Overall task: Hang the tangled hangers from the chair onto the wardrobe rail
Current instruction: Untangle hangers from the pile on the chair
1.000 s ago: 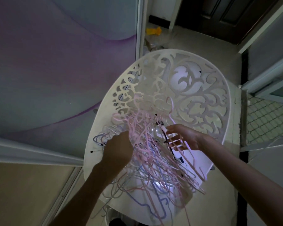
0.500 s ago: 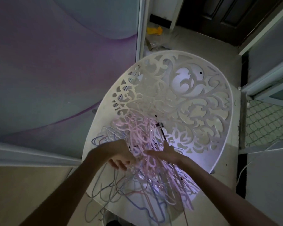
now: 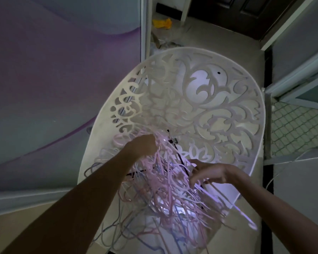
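Hangers (image 3: 165,182): lay tangled on white chair (image 3: 218,110)
Left hand (image 3: 142,146): gripped the hooks
Right hand (image 3: 208,172): fingers curled into strands

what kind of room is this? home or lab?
Most likely a home, probably a bedroom or the passage beside it. A white cut-out chair holds a tangle of hangers, a purple-patterned sliding panel stands alongside, and a dark door opens off the tiled floor.
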The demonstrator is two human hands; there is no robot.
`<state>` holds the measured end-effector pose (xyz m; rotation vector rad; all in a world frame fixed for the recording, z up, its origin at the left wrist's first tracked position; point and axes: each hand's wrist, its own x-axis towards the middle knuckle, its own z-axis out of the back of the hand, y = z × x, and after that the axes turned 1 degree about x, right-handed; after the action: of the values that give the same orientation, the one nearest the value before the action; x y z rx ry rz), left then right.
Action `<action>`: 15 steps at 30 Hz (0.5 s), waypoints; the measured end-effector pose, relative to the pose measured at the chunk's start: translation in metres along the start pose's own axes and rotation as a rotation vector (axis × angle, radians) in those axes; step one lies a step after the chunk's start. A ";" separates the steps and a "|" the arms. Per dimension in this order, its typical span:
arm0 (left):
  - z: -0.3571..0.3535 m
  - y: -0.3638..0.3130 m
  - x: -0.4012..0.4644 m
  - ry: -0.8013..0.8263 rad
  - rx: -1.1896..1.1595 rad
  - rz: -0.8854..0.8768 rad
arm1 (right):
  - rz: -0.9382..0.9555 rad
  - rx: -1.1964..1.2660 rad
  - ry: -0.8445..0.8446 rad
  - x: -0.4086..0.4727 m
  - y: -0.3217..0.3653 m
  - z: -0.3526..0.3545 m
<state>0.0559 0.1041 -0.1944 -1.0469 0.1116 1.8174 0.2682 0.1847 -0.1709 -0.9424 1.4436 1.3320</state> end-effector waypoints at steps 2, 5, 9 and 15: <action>-0.008 0.006 0.010 0.037 0.096 0.029 | -0.022 -0.040 -0.045 0.004 -0.006 0.013; -0.012 0.011 0.016 -0.029 0.268 0.067 | -0.049 -0.064 -0.073 0.010 -0.009 0.027; -0.007 0.014 0.024 -0.032 0.448 0.099 | -0.058 -0.111 -0.079 0.015 0.001 0.030; 0.004 0.032 0.018 -0.411 0.690 -0.123 | -0.151 -0.244 -0.044 0.020 0.022 0.032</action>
<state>0.0257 0.1031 -0.2162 -0.1882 0.3824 1.6560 0.2459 0.2201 -0.1835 -1.1488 1.1695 1.4268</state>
